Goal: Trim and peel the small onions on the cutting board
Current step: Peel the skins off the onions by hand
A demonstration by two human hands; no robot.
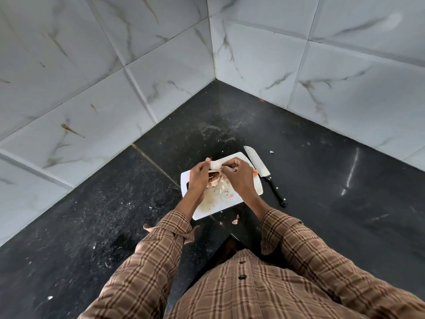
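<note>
Onion (216, 166), small, pale and already showing peeled flesh, sat between your two hands, lifted just above the far half of the cutting board (239, 196). Your left hand (198, 178) had its fingers curled round the onion's left end, thumb up against it. Your right hand (239, 174) was curled too, its fingertips pinching at the onion's right end; whether they gripped the flesh or a strip of skin could not be told. The two hands nearly met over the onion.

Under your hands lay a heap of papery onion skins (217, 180) on the white board, pinkish and tan, partly hidden by your fingers. The near half of the board carried a brownish smear and small specks. An orange-pink scrap (255, 172) lay at the board's right edge, beside the knife.

The knife (262, 170) lay on the black table (322, 192) just beside the board's right edge, its broad blade pointing away from you and its black riveted handle toward you. No brand or writing could be read on the blade, the board or anything else.

A loose bit of skin (236, 220) lay on the table near the board's near corner, and a small white fragment (271, 152) lay beyond the knife's tip. The table was dusty and speckled with crumbs. Marble-veined wall tiles (115, 77) met in a corner behind it. Your sleeves (299, 245) and shirt were brown plaid.
</note>
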